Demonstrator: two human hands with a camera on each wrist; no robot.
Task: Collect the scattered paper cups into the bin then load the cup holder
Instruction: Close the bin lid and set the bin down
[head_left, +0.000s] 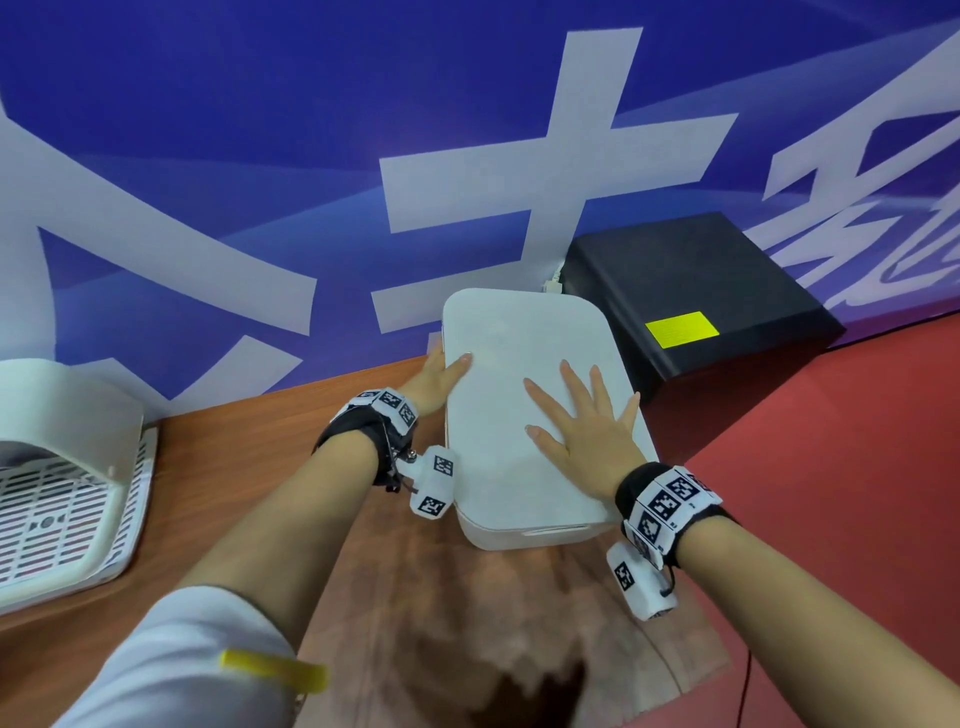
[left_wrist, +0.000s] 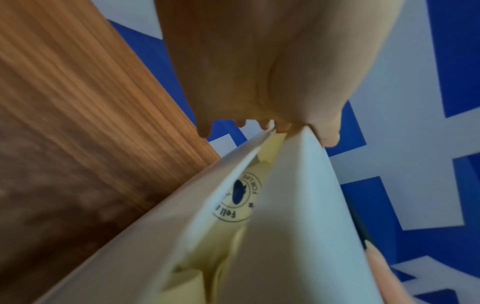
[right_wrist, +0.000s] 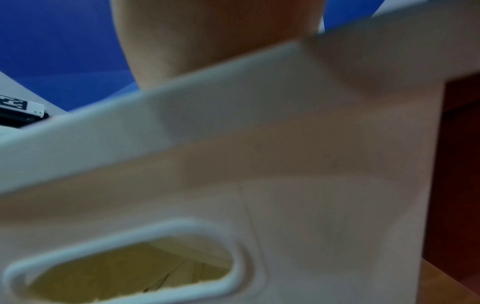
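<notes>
A white plastic bin stands on the wooden table with its lid on top. My left hand holds the lid's left edge, thumb on top and the fingers hidden down the side. My right hand lies flat on the lid with its fingers spread. In the left wrist view the lid sits slightly raised over the bin wall, and cream paper cups with a round printed logo show in the gap. Through the bin's handle slot, the right wrist view shows more cream cups.
A white slotted rack with a hood sits at the table's left end. A black box with a yellow label stands behind the bin to the right, on the red floor. A blue and white banner backs the table.
</notes>
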